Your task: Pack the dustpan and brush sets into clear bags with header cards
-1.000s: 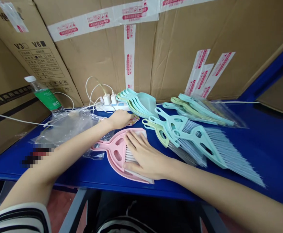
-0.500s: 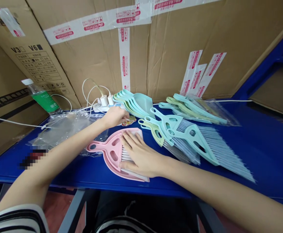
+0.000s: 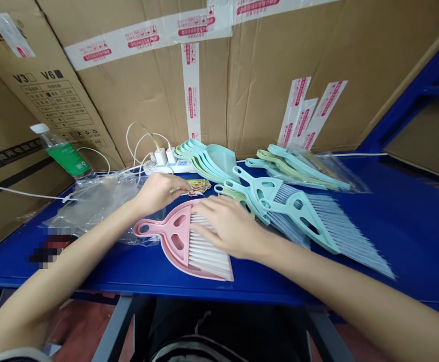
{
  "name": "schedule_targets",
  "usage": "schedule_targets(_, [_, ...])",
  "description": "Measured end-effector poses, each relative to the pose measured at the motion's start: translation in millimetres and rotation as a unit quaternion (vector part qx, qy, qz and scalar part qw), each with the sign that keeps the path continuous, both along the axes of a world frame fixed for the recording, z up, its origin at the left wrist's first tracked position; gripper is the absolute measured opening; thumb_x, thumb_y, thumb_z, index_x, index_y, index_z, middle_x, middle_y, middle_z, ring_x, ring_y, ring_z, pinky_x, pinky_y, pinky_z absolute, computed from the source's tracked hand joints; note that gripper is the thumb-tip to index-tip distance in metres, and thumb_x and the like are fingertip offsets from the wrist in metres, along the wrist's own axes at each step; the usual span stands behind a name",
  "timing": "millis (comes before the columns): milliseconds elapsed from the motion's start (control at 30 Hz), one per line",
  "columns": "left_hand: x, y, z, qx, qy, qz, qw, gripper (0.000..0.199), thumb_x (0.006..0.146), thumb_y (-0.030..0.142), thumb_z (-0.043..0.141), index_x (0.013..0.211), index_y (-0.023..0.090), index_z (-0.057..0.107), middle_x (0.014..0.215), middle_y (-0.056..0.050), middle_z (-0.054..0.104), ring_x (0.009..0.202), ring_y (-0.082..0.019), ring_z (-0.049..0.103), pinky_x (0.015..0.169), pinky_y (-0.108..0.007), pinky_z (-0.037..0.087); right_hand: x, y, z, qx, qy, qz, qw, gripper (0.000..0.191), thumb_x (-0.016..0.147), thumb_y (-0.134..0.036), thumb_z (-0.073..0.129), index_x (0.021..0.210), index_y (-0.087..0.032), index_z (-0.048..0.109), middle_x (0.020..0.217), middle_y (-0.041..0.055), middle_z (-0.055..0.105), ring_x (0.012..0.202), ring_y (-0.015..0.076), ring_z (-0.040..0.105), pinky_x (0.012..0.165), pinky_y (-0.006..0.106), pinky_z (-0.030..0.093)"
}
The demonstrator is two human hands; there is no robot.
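Both hands (image 3: 159, 193) (image 3: 225, 226) reach palm-down, right over white bristles (image 3: 208, 251).

A broad stretch of blue surface (image 3: 423, 241) lies at the right of the frame, where a hand could pass beyond the fan of pale blue plastic brushes with long bristles (image 3: 298, 211). Those brushes and the pink plastic dustpan with white bristles (image 3: 169, 234) at lower centre stand in the way across the middle. Along the back, a white power strip (image 3: 167, 167), nested pastel plastic dustpans (image 3: 208, 161) and a crumpled clear plastic bag (image 3: 95, 201) at left crowd the foot of the brown cardboard cartons (image 3: 280, 75).
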State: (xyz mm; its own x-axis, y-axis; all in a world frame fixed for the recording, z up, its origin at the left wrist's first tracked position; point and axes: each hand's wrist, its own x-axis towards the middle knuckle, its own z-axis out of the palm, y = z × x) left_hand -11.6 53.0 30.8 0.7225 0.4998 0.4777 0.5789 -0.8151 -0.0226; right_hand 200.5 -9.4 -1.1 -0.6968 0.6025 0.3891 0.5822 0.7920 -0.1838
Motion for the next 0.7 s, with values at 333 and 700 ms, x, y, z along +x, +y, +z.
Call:
schedule_targets(333, [8.0,-60.8,-11.5,-0.015,-0.012,-0.214,0.977,0.028,0.100,0.017,0.043,0.094,0.019,0.071,0.079,-0.003,0.076,0.077,-0.013,0.069,0.069,-0.026,0.054,16.8,23.1,2.5,-0.002,0.038,-0.079,0.996,0.033,0.093,-0.017,0.048,0.120,-0.017,0.065,0.106,0.0096,0.074,0.097,0.0252,0.065,0.085,0.040,0.048])
schedule_targets(700, [10.8,-65.6,-23.8,-0.032,0.019,-0.239,0.970,0.035,0.103,0.019,0.036,0.091,0.018,0.069,0.082,-0.002,0.076,0.076,-0.011,0.070,0.068,-0.024,0.051,15.6,21.7,-4.2,0.031,-0.062,-0.018,0.997,0.029,0.093,-0.020,0.056,0.118,-0.024,0.071,0.099,0.0078,0.072,0.096,0.0252,0.059,0.082,0.040,0.046])
